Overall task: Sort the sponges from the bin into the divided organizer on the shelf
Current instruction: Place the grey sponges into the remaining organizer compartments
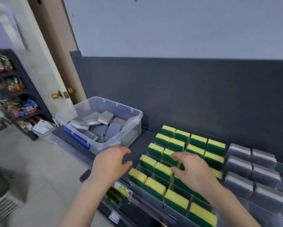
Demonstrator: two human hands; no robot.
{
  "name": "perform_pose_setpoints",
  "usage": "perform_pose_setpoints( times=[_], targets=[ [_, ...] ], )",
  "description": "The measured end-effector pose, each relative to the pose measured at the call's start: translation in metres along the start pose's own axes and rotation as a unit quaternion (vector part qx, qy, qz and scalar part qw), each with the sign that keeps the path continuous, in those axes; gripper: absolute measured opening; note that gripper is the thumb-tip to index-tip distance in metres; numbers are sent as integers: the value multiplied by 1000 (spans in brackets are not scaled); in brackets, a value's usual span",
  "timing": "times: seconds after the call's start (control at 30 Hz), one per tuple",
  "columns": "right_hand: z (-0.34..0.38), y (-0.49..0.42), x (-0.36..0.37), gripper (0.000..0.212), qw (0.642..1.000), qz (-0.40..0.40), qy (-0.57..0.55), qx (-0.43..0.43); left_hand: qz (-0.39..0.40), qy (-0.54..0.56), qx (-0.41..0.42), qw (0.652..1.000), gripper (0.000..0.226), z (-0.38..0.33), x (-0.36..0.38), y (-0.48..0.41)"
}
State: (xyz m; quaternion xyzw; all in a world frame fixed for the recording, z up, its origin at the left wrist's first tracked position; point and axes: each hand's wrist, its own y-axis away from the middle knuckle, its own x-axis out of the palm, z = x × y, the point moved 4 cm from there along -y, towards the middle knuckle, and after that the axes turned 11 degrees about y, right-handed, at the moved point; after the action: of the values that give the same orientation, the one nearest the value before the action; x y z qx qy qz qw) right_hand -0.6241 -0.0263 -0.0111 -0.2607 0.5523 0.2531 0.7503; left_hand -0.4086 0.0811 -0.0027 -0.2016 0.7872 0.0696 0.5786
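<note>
A clear plastic bin (pixel 134 118) sits on the dark shelf at the left, with several grey sponges (pixel 105 117) lying loose inside. To its right stands a clear divided organizer (pixel 147 194) with rows of yellow-green sponges (pixel 163 169) standing upright in its compartments. Grey sponges (pixel 239 166) fill the compartments further right. My left hand (pixel 111 163) hovers with relaxed fingers just in front of the bin's near corner and holds nothing. My right hand (pixel 191 171) hangs over the yellow-green rows with fingers spread and nothing in them.
A dark back panel (pixel 186 89) rises behind the shelf. A blue latch (pixel 76 138) runs along the bin's near side. Price tags (pixel 122 188) hang on the shelf's front edge. A door (pixel 55 63) and a rack of packaged goods (pixel 14 99) stand at the left.
</note>
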Motion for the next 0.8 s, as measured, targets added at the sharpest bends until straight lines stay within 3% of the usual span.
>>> perform_pose_setpoints(
  times=[0.4, 0.57, 0.8],
  targets=[
    [153, -84, 25, 32, 999, -25, -7, -27, -38, 4, -24, 999, 34, 159, -80, -15],
    [207, -117, 40, 37, 999, -31, -9, -32, -35, 25, -29, 999, 37, 229, -107, -19],
    [263, -158, 51, 34, 998, -41, -3, -39, -19, 15, -9, 1000, 35, 280, -136, -55]
  ],
)
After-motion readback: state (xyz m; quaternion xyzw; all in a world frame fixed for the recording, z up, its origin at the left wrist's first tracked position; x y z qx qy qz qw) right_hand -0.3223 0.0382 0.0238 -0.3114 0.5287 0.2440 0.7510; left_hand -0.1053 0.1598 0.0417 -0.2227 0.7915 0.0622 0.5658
